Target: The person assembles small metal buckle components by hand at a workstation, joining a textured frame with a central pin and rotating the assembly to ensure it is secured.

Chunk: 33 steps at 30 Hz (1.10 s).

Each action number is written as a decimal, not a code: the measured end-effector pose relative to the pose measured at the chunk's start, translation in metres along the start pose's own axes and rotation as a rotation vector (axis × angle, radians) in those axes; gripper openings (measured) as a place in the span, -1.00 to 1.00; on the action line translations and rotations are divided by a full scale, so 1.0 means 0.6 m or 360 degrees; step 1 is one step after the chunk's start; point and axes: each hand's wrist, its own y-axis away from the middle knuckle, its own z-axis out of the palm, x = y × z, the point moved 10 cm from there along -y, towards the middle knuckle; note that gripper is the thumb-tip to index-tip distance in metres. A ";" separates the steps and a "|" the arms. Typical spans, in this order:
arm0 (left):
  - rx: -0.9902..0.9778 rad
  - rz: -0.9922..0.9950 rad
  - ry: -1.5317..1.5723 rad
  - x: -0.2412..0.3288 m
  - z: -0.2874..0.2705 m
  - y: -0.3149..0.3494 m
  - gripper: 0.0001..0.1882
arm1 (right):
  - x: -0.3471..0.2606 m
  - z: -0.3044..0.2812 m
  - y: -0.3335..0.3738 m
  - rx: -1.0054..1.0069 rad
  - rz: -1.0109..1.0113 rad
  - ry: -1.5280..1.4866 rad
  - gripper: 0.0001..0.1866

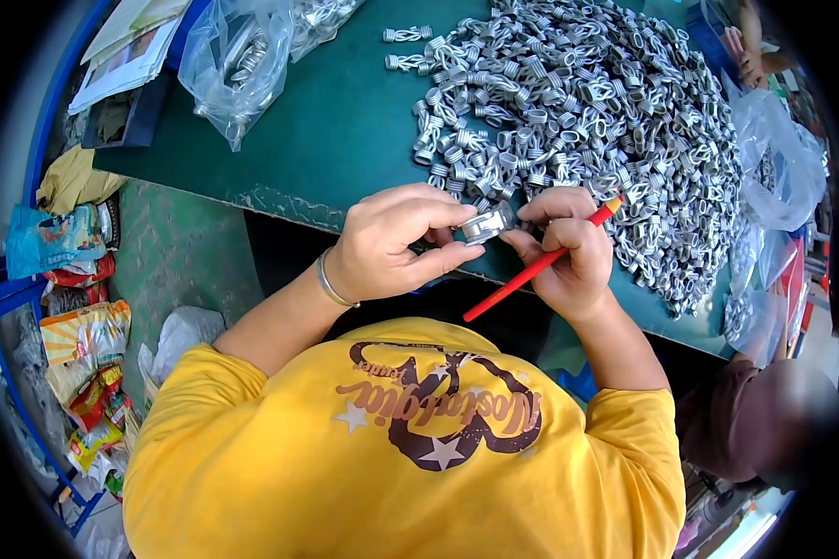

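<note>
Between the thumb and fingertips of my left hand (387, 240) is a small silver metal fitting (488, 224), held just over the near edge of the table. My right hand (573, 261) is closed around a red pencil (513, 287) with a yellowish tip. The pencil slants across the fingers, its tip up and to the right, its other end toward my shirt. My right thumb and forefinger are close beside the fitting; whether they touch it, I cannot tell. A large pile of similar silver fittings (587, 121), ringed at one end and looped at the other, spreads beyond my hands.
The green tabletop (326, 130) has a worn near edge. Clear plastic bags (238, 70) holding metal parts lie at the far left, and another bag (778, 168) is at the right. Packets (84, 345) fill a blue rack at left. Another person (755, 419) is at lower right.
</note>
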 end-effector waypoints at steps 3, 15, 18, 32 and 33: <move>-0.0005 0.0009 0.0009 0.001 0.001 -0.001 -0.64 | -0.016 -0.001 -0.001 0.0016 -0.0149 0.0051 -0.57; -0.0070 -0.0103 0.0060 -0.010 0.010 -0.005 -0.69 | -0.043 0.004 0.000 -0.0049 -0.0367 0.0167 -0.60; -0.0091 -0.0145 0.0060 -0.013 0.012 -0.006 -0.72 | -0.039 -0.006 0.000 0.0055 -0.0321 0.0131 -0.60; -0.0118 -0.0135 0.0051 -0.015 0.011 -0.003 -0.70 | -0.027 -0.015 -0.003 0.0187 -0.0233 0.0089 -0.57; -0.0119 -0.0137 0.0063 -0.016 0.012 -0.002 -0.70 | -0.026 -0.015 -0.003 0.0187 -0.0233 0.0090 -0.57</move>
